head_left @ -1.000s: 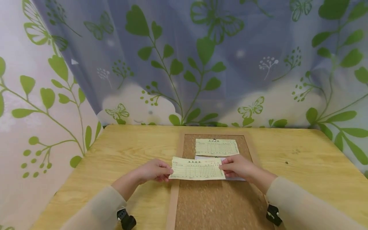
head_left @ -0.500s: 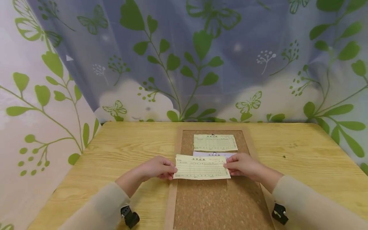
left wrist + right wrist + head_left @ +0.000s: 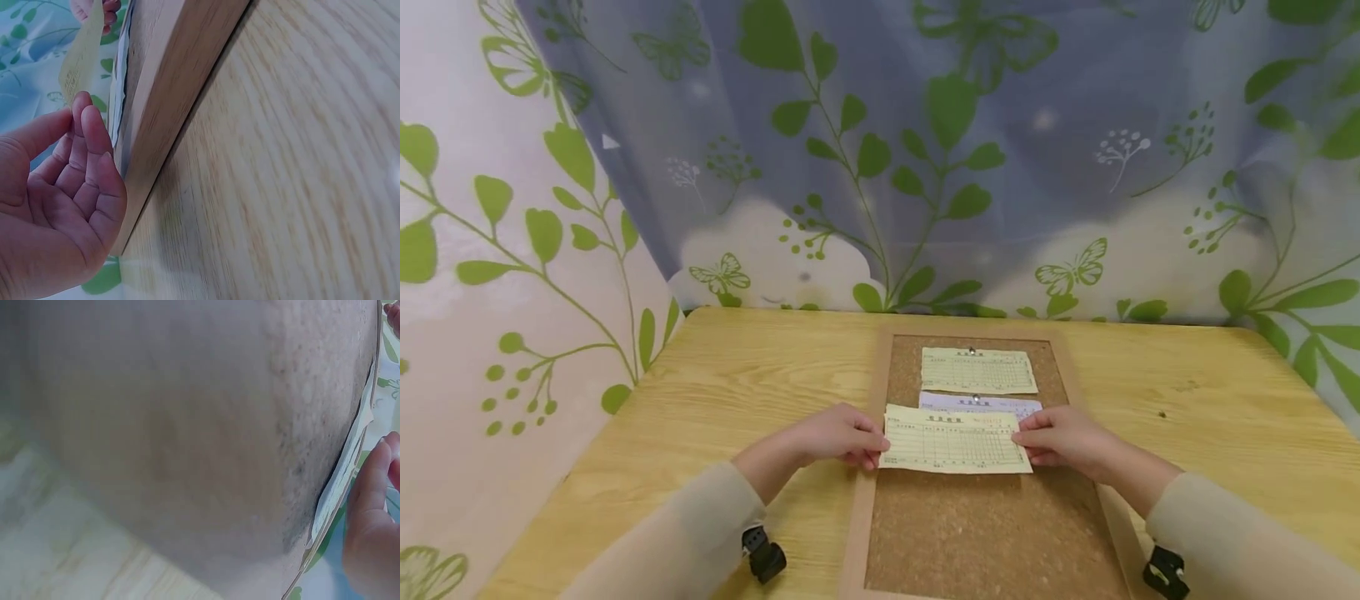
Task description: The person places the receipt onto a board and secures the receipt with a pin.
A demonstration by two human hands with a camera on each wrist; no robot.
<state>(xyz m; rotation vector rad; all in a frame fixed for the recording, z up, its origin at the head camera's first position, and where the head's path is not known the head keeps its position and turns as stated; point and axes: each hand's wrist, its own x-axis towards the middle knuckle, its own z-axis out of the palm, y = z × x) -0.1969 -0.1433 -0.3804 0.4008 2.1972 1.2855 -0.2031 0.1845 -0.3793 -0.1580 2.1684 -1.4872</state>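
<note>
A yellow printed form slip (image 3: 955, 442) is stretched between both hands over the cork board (image 3: 985, 533). The left hand (image 3: 846, 437) pinches its left edge between thumb and fingertips; the left wrist view shows this slip (image 3: 84, 56) raised off the board. At the right edge, the right hand (image 3: 1063, 442) pinches the paper. Behind the slip, a white form (image 3: 981, 403) is fastened with a pin (image 3: 976, 398), its lower part covered. Farther up, another yellow form (image 3: 977, 372) hangs from a pin (image 3: 972, 351). In the right wrist view, the right hand (image 3: 375, 519) is partly cut off.
The cork board has a raised wooden frame (image 3: 162, 94) and lies on a wood-grain table (image 3: 760, 358). A patterned curtain (image 3: 880, 167) rises behind the table's far edge. A black strap device (image 3: 763, 554) is on the left sleeve, another (image 3: 1165, 572) on the right.
Both hands have shifted the yellow slip slightly right and toward the near side relative to the board, uncovering more of the white form's top and its pin. The head view has moved a little.
</note>
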